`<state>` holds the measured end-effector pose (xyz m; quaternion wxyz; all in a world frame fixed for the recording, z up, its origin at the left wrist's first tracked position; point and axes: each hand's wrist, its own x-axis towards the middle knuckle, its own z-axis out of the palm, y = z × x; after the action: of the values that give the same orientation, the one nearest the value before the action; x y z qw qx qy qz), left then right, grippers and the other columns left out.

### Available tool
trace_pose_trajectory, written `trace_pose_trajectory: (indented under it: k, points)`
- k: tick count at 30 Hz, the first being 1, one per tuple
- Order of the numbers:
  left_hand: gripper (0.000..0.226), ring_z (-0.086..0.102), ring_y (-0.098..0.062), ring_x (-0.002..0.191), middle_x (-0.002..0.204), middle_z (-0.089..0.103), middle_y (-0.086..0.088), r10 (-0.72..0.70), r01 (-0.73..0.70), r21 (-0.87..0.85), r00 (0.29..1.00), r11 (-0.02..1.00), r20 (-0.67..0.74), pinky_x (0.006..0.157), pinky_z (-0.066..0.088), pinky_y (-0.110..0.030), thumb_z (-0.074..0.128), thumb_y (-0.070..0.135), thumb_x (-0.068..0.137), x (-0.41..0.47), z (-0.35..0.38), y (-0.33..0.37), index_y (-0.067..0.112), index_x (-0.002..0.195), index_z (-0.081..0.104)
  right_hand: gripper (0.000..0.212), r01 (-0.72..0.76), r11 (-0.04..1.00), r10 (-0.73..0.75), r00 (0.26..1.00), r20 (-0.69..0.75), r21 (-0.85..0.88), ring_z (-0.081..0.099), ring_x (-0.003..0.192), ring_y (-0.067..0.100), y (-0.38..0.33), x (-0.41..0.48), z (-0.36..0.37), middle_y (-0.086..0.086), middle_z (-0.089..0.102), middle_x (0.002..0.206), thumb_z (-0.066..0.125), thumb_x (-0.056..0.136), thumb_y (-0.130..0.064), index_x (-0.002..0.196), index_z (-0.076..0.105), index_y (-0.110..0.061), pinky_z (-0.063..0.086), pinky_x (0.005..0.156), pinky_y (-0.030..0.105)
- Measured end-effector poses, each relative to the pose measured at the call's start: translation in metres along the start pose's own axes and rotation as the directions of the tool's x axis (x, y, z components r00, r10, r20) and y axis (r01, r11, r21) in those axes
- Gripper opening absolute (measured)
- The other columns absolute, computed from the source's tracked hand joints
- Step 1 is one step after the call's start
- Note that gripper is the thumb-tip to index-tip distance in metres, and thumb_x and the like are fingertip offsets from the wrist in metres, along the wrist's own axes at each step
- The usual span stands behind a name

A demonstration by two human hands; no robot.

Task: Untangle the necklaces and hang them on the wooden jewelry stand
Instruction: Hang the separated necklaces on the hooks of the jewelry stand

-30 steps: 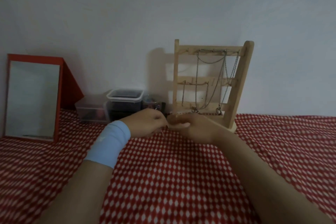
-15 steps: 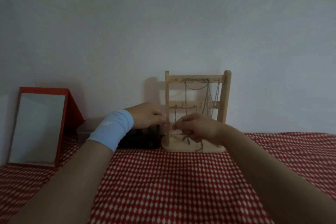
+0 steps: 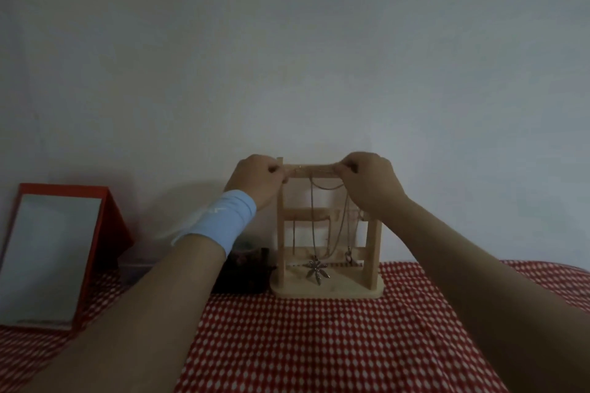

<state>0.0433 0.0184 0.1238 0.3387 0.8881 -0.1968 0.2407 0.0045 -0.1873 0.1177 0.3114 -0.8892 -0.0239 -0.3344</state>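
1. Stand [image 3: 372, 252]: pale bare wood, two uprights on a flat base with rounded corners, joined by three cross bars. It is upright on the red-checked cloth [image 3: 319, 344], close to the wall, in the middle of your view.
2. Necklace [image 3: 315, 260]: a thin silvery chain. Two strands drop from the top bar [image 3: 314, 170] and meet at a pendant [image 3: 316, 272] shaped like a leaf with many narrow points. The pendant hangs in front of the lowest bar, just above the base.
3. Your left hand [image 3: 258, 182] is at the left end of the top bar, fingers curled and thumb pinched against the fingertips.
4. Your right hand [image 3: 370, 182] is at the right end of that bar, in the same tight pinch.
5. A fine pale line runs along the bar from one pinch to the other. It looks like the necklace's chain held taut, though blur hides the links.
6. Other chains [image 3: 330, 186] are already hanging: a short loop sags under the top bar, and a longer chain on the right ends in a ring-like charm [image 3: 349, 257].
7. A blue wristband [image 3: 220, 220] is on your left wrist. A red-framed mirror [image 3: 48, 255] leans at the far left, and a dark box [image 3: 245, 274] sits just left of the stand.
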Motion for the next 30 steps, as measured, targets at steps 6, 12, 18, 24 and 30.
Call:
trace_pose_trajectory:
  k: [6, 12, 18, 24, 30]
  points:
    - [0.055, 0.045, -0.019, 0.043, 0.044, 0.045, 0.0, -0.157, 0.166, 0.053, 0.977, 0.985, -0.144, 0.049, 0.036, -0.023, 0.054, 0.041, 0.092, 0.013, 0.012, -0.002, 0.015, 0.045, 0.048, 0.033, -0.055, 0.992, 0.041, 0.992, -0.12, -0.116, 0.068, 0.074, 0.026, -0.012, 0.016, 0.007, 0.006, 0.07, 0.073, 0.066, 0.096, -0.034, 0.077, 0.069, -0.006, 0.056, 0.079, 0.04]
    - [0.058, 0.051, -0.022, 0.045, 0.048, 0.052, -0.001, -0.272, 0.273, -0.01, 0.957, 0.962, -0.099, 0.051, 0.042, -0.024, 0.055, 0.051, 0.089, 0.008, 0.019, -0.008, 0.013, 0.046, 0.052, 0.046, -0.106, 0.982, 0.087, 0.988, -0.127, -0.156, 0.061, 0.058, 0.028, -0.009, 0.018, 0.016, 0.004, 0.055, 0.051, 0.067, 0.096, -0.034, 0.065, 0.063, 0.001, 0.056, 0.077, 0.04]
    - [0.042, 0.07, -0.025, 0.065, 0.073, 0.075, -0.003, -0.277, 0.278, -0.15, 0.961, 0.949, 0.03, 0.072, 0.058, -0.033, 0.056, 0.041, 0.09, 0.004, 0.028, -0.005, 0.009, 0.072, 0.076, 0.022, -0.103, 0.975, 0.085, 0.992, -0.098, -0.195, 0.067, 0.077, 0.029, -0.008, 0.003, 0.011, 0.007, 0.062, 0.072, 0.057, 0.101, -0.02, 0.101, 0.068, -0.002, 0.061, 0.084, 0.043]
    - [0.033, 0.07, -0.028, 0.065, 0.074, 0.075, -0.002, -0.262, 0.281, -0.173, 0.957, 0.944, 0.123, 0.08, 0.058, -0.041, 0.052, 0.035, 0.09, -0.01, 0.044, -0.015, 0.017, 0.071, 0.073, 0.018, -0.095, 0.993, 0.086, 0.99, -0.114, -0.069, 0.067, 0.084, 0.024, 0.007, -0.035, 0.033, 0.005, 0.064, 0.092, 0.054, 0.104, -0.021, 0.115, 0.064, -0.01, 0.057, 0.082, 0.04]
    - [0.033, 0.071, -0.03, 0.059, 0.068, 0.075, 0.003, -0.27, 0.326, -0.275, 0.937, 0.904, 0.222, 0.076, 0.06, -0.042, 0.05, 0.03, 0.096, -0.025, 0.054, -0.018, 0.011, 0.08, 0.072, 0.039, -0.184, 0.982, 0.184, 0.983, -0.007, -0.048, 0.065, 0.061, 0.018, 0.022, -0.042, 0.054, 0.004, 0.07, 0.069, 0.054, 0.104, -0.029, 0.073, 0.068, -0.009, 0.056, 0.061, 0.033]
